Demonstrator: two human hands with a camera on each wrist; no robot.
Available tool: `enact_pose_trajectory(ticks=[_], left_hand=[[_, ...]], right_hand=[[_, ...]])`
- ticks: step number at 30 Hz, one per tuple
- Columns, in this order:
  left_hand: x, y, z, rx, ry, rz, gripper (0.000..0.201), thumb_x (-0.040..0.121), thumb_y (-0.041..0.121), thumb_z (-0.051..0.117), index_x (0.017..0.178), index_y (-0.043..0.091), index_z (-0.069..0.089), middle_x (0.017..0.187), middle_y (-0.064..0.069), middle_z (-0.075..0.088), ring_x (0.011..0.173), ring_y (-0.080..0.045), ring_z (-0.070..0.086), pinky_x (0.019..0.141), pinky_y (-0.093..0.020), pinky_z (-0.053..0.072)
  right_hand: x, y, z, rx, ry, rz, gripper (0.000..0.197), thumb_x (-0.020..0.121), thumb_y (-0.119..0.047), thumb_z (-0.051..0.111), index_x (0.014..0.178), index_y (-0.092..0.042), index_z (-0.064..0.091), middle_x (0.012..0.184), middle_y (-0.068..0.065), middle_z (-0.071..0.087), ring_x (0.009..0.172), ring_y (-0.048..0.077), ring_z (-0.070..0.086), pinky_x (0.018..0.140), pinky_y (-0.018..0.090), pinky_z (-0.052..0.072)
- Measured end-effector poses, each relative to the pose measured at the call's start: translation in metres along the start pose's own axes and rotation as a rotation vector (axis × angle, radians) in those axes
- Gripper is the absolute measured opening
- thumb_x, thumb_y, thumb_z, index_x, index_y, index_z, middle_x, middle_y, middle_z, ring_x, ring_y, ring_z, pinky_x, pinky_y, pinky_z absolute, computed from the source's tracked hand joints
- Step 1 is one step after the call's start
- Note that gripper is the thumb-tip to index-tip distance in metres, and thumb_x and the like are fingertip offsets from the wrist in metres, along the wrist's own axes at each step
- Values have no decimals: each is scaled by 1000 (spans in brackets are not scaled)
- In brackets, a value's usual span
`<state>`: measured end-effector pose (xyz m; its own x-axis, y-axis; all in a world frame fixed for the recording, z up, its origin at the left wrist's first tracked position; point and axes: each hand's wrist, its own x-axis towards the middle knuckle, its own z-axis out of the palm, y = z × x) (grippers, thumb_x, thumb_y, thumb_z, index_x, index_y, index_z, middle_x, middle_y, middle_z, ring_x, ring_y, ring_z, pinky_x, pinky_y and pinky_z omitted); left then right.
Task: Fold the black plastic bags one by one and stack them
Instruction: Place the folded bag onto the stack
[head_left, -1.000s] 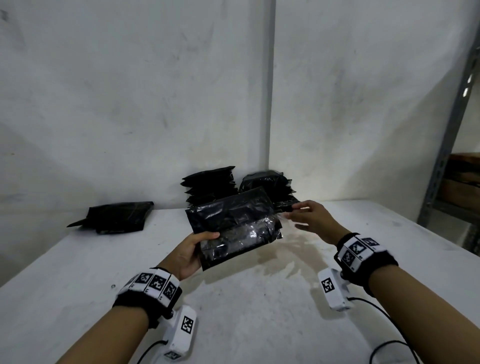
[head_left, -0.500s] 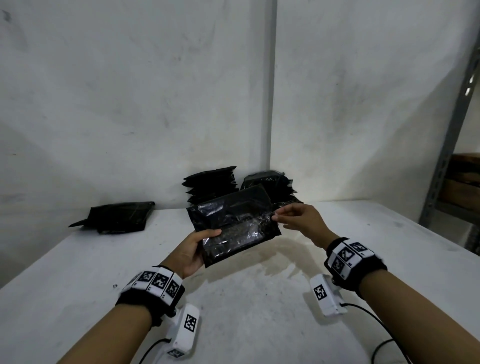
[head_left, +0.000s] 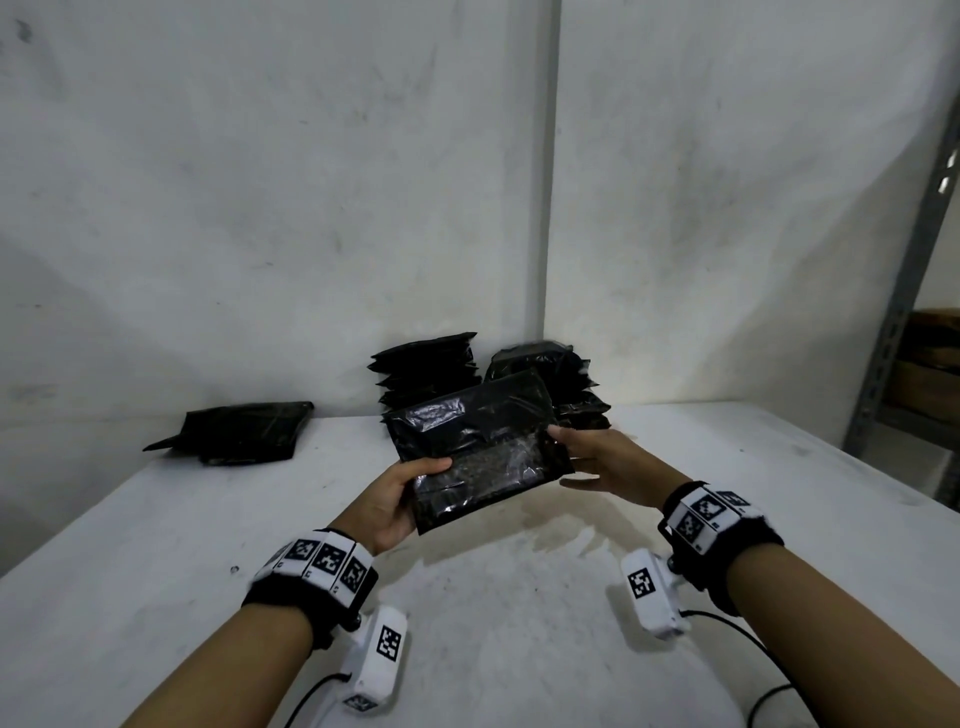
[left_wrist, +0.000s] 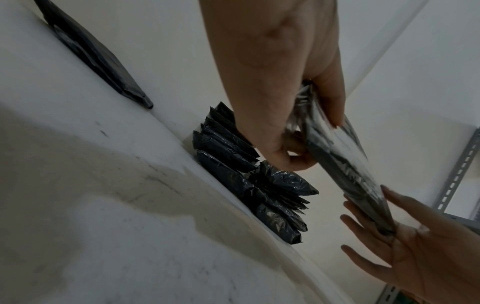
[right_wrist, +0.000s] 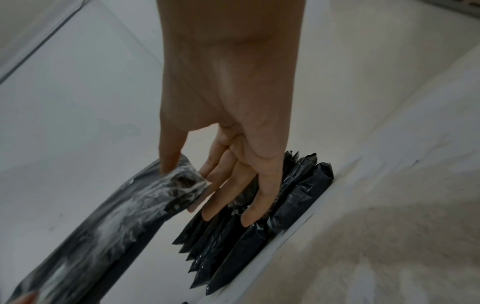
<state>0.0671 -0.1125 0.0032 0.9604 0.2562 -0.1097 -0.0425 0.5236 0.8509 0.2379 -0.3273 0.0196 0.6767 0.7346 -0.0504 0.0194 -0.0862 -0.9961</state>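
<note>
Broad white worktop below both hands, bare beneath and toward the body; ample room there to lay the work down; far edge meets the wall just past the hands. Two leaning stacks of folded bags directly beyond the hands, against the wall; flatter pile of bags well off past the left hand. Held between both hands, above the worktop: the black plastic bag, already a folded rectangle, tilted. Left hand gripping its near left edge, thumb on top, fingers curled beneath; right hand pinching the right end between thumb and forefinger, other fingers straight and spread.

Probably the last fold or squaring up: best to align edges, press the crease flat, expel air; slippery film, likely to spring open if released early; approach stacks gently to avoid toppling.
</note>
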Motion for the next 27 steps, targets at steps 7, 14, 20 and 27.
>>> enact_pose_trajectory(ticks=[7, 14, 20, 27], left_hand=[[-1, 1, 1, 10, -44, 3, 37, 78, 6, 59, 114, -5, 61, 100, -16, 71, 79, -23, 71, 66, -28, 58], [5, 4, 6, 24, -14, 27, 33, 76, 10, 63, 108, 1, 64, 101, -14, 70, 82, -24, 68, 82, -34, 55], [5, 8, 18, 41, -32, 21, 49, 78, 16, 65, 123, -2, 59, 119, -17, 65, 97, -27, 66, 89, -34, 52], [4, 14, 4, -9, 24, 81, 21, 82, 22, 65, 100, 11, 67, 96, -7, 68, 81, -19, 64, 75, -28, 52]], right_hand=[[-2, -2, 2, 46, 9, -21, 31, 85, -28, 68, 108, -7, 68, 106, 6, 71, 97, 15, 65, 91, 28, 53], [-3, 12, 21, 403, -200, 141, 92, 59, -50, 87, 133, -9, 51, 131, 24, 57, 118, 40, 58, 96, 49, 51], [0, 13, 60, 549, -182, 37, 41, 80, -16, 69, 117, -3, 60, 113, 17, 69, 99, 29, 69, 82, 37, 59], [10, 15, 50, 613, -32, -25, 34, 86, -9, 63, 119, 0, 60, 116, 21, 67, 95, 27, 71, 84, 34, 58]])
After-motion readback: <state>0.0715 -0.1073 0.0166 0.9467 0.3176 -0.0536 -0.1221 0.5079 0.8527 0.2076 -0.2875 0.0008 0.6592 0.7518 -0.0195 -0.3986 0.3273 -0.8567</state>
